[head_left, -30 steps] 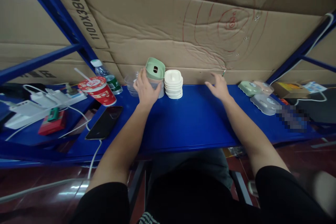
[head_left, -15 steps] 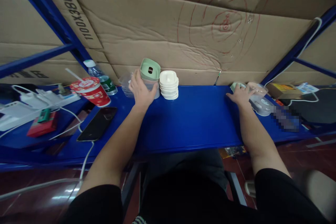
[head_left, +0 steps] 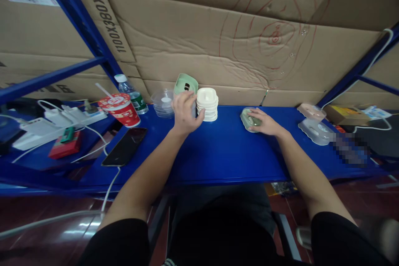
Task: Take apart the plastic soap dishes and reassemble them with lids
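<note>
My left hand (head_left: 186, 113) is raised with its fingers apart in front of a light green square-lidded container (head_left: 186, 80); it holds nothing, and I cannot tell whether it touches the container. Its thumb reaches toward a stack of cream-white square lids or dishes (head_left: 207, 99), just right of the green container. To the left stand clear round plastic tubs (head_left: 162, 107). Over to the right, my right hand (head_left: 264, 122) has its fingers over a small pale green plastic box (head_left: 247, 119) on the blue tabletop. The hand covers part of that box.
A pinkish clear box (head_left: 311, 111) and a clear box (head_left: 315, 132) lie on the right. On the left are a red paper cup with a straw (head_left: 122, 110), a water bottle (head_left: 134, 97), a black phone (head_left: 124, 147) and a white power strip (head_left: 37, 131). Cardboard (head_left: 187, 29) backs the table.
My right hand has moved left with the pale green box, from beside the clear boxes toward mid-table. My left hand has come off the green-lidded container's side and shifted right. The view has shifted slightly.
</note>
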Demonstrator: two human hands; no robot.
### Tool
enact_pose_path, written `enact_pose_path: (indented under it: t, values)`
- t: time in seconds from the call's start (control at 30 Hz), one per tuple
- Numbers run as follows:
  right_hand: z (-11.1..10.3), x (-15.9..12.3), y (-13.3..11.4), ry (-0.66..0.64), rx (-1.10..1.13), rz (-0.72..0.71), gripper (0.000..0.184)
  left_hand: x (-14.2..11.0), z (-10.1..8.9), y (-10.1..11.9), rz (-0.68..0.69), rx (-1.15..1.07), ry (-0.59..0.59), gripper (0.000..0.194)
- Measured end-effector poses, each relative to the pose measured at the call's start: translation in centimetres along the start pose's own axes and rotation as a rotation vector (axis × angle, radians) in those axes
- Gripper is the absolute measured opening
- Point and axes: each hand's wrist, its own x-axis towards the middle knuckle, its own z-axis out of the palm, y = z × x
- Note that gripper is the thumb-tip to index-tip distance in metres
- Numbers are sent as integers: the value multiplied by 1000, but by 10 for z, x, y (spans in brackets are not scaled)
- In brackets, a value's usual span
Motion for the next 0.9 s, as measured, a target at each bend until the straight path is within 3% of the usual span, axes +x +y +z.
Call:
enact_pose_path:
  t: [0.17,0.27,0.37,0.53,0.63,0.73,0.9]
  values:
    - [2,3,-41,-26,234,-64,74,-3,6,30,156,-111,-218,41]
    - [-6,4,-67,186,362,-42,62,-4,9,42,238,-160,-285,40]
    - [-12,9,-94,375,667,47,65,-2,9,50,278,-183,-321,41]
    - [2,25,-135,247,980,246,71,2,1,65,376,-294,-380,25]
    - [20,26,-151,181,1021,286,70,5,-7,73,243,-358,-460,27]
    - [33,19,-157,118,983,245,69,10,-15,74,61,-338,-617,35]
    - [35,11,-138,291,596,34,66,25,-30,43,-102,-289,-973,29]
